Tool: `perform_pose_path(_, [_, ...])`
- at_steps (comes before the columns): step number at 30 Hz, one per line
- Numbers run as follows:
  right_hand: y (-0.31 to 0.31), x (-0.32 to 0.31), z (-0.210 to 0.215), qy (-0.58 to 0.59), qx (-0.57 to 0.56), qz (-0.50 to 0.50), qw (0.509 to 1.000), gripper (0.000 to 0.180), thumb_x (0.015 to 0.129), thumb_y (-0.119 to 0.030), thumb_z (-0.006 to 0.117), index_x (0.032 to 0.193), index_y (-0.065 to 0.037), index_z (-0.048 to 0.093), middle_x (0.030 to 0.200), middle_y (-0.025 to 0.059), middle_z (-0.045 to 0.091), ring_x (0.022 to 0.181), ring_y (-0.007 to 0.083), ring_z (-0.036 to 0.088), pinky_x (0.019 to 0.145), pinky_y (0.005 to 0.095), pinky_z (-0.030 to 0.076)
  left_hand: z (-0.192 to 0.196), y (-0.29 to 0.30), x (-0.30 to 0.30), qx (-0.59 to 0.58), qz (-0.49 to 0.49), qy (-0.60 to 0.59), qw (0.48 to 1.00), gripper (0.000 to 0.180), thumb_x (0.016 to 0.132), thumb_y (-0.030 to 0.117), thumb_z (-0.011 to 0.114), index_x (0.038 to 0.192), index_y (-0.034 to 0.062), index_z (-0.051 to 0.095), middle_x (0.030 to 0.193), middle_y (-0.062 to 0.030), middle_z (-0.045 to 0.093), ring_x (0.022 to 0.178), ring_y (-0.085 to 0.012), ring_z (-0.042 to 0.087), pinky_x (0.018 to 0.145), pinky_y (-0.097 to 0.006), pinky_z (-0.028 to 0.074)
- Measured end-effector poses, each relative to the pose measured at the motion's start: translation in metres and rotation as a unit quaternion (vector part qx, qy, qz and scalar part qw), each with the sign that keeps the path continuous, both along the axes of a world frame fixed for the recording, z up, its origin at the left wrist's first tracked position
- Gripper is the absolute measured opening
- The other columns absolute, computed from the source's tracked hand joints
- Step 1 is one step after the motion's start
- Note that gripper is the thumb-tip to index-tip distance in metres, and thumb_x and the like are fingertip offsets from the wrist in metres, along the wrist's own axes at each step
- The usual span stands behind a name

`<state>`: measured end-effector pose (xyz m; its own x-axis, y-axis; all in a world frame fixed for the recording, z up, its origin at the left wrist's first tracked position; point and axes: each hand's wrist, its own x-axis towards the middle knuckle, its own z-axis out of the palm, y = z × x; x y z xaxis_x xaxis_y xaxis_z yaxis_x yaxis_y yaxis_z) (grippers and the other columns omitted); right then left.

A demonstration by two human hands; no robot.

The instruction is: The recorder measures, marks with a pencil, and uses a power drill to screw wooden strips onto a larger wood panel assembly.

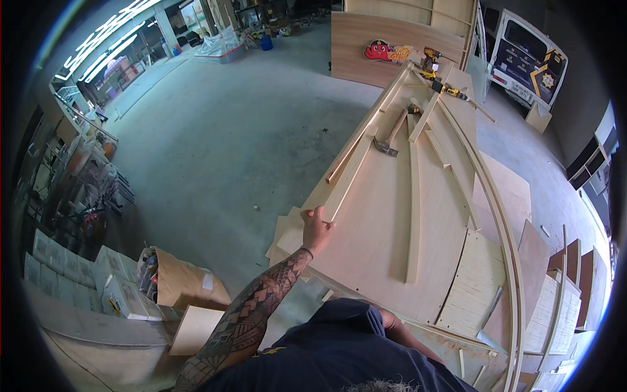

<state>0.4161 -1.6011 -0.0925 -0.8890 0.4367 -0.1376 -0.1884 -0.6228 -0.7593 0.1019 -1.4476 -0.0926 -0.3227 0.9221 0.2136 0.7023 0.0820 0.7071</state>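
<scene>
My left hand (316,232) is closed round the near end of a pale wooden strip (351,175), at the left edge of a large plywood sheet (379,222). The strip runs away from me along that edge. A claw hammer (392,134) with a wooden handle lies on the sheet, beyond my hand. Another pale strip (413,215) lies along the middle of the sheet, and short strips (460,186) form a stepped line to its right. A long curved wooden strip (486,183) bends along the right side. Of my right arm only a part (408,336) shows; the hand is hidden.
Cordless drills (450,90) lie at the far end of the work surface. White boxes (124,294) and a brown paper sack (186,277) stand at lower left. Wooden boards (575,274) lean at right. A van (528,59) is parked at the far right.
</scene>
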Motion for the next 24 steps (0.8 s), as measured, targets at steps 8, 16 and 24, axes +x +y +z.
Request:
perform_pose_path(8, [0.008,-0.082,0.044,-0.018,-0.055,-0.037,0.998,0.109,0.072,-0.047,0.096,0.155,0.004,0.046,0.156,0.0177,0.054,0.138,0.0261,0.054,0.119,0.0403,0.040,-0.007,0.081,-0.035,0.003,-0.027,-0.115,0.993,0.071,0.089,-0.003,0.073,0.150,0.0063,0.038,0.131,-0.0219,0.043,0.110,-0.0330,0.060,0.095,-0.041,0.054])
perform_pose_path(16, [-0.026,-0.175,0.001,-0.003,-0.026,-0.182,0.983,0.087,0.075,-0.027,0.096,0.148,0.002,0.059,0.150,0.0130,0.061,0.135,0.0229,0.055,0.120,0.0407,0.038,-0.019,0.004,-0.133,0.069,-0.233,-0.287,0.927,0.054,0.100,0.000,0.067,0.149,0.0030,0.045,0.136,-0.0155,0.055,0.110,-0.0243,0.069,0.099,-0.036,0.059])
perform_pose_path(24, [-0.033,-0.286,0.034,-0.135,0.034,-0.204,0.969,0.111,0.073,-0.042,0.095,0.158,0.005,0.042,0.160,0.0180,0.049,0.145,0.0258,0.047,0.123,0.0385,0.034,-0.036,-0.208,-0.359,-0.354,-0.433,-0.369,0.742,0.039,0.111,0.033,0.059,0.130,-0.0002,0.065,0.117,-0.0057,0.070,0.113,-0.0126,0.063,0.103,-0.031,0.051])
